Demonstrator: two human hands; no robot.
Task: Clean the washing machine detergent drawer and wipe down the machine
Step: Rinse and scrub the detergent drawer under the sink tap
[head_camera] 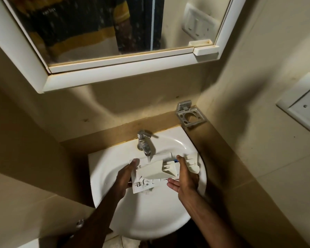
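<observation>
Head view looks down on a white sink (141, 221), where the drawer (150, 173) sits between both hands, just below the tap (143, 142). Left hand (124, 178) grips the drawer's left end, fingers curled round it. Right hand (183, 176) lies with straight fingers against its right side

Dark printed marks run along the front panel of the detergent drawer (151, 173) toward six o'clock; they are blurred, perhaps digits, and cannot be read.
</observation>
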